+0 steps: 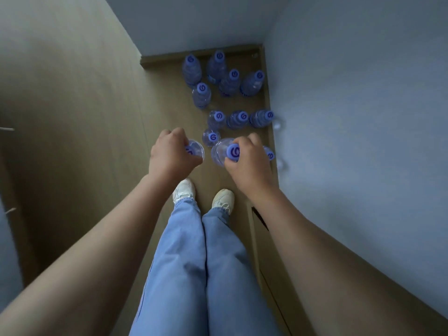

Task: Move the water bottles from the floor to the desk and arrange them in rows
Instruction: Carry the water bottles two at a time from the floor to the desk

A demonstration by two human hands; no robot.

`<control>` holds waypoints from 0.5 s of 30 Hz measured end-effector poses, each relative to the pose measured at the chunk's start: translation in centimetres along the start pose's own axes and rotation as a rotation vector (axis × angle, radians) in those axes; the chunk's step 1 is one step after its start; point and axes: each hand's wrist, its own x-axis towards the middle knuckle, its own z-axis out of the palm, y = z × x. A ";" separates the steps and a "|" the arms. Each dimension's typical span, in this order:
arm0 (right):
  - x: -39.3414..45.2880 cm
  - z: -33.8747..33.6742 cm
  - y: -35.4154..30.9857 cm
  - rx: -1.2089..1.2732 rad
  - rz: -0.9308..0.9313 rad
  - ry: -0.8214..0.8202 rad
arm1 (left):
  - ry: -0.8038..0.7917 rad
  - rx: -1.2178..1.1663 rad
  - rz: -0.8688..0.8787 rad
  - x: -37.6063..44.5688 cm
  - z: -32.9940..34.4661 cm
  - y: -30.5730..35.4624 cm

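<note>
Several clear water bottles with blue caps stand upright on the wooden floor (164, 98) in a narrow corner. My left hand (171, 151) grips the neck of one bottle (197, 149); its cap is mostly hidden under my fingers. My right hand (247, 161) holds another bottle (221, 151) by its blue cap. A further bottle (269, 154) peeks out just right of my right hand. One bottle (211, 137) stands between my hands, a little farther away. The desk is not in view.
A white wall (351, 117) runs along the right and another closes the far end. A tall wooden panel (60, 93) rises on the left. My feet in white shoes (184, 190) stand right behind the nearest bottles.
</note>
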 end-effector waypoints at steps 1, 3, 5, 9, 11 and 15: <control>-0.5 -1.4 -1.3 -0.004 -0.019 0.004 | 0.016 -0.011 0.009 -0.9 -1.7 0.7; -1.6 -4.1 -3.9 -0.029 -0.067 0.009 | 0.059 -0.028 0.026 -2.8 -5.2 1.9; -2.5 -6.9 -6.6 -0.060 -0.141 0.002 | 0.111 -0.052 0.040 -4.7 -8.8 2.8; -4.1 -11.9 -12.8 -0.107 -0.280 -0.013 | 0.199 -0.052 0.080 -8.7 -16.3 4.5; -4.5 -14.0 -16.1 -0.131 -0.345 -0.030 | 0.245 -0.039 0.089 -10.2 -19.9 4.8; -5.6 -17.0 -22.8 -0.158 -0.438 -0.056 | 0.346 -0.051 0.077 -12.9 -26.9 4.4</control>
